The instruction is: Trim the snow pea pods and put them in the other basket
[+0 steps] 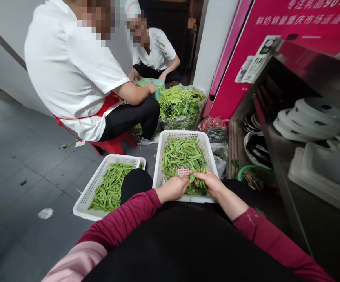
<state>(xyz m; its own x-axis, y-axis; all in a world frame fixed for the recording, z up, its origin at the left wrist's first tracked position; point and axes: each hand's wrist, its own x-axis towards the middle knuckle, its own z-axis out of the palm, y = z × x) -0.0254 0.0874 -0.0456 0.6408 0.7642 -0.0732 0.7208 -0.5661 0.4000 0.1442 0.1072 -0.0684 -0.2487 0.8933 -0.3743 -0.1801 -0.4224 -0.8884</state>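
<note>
A white perforated basket (211,153) in front of me holds green pea pods (184,152), with small green trimmings at its near end. Over that near end, my left hand (174,188) has its fingers pinched together at a pod; whatever lies between the fingertips is too small to name. My right hand (209,182) is wrapped round several pods, close beside the left. To the left, a second white basket (84,200) on the floor holds more green pods (111,187).
Two people in white shirts sit or crouch at the upper left, handling greens. A big bag of leafy greens (181,102) stands beyond the basket. On the right are a metal shelf with white dishes (313,117) and a green bowl (256,169).
</note>
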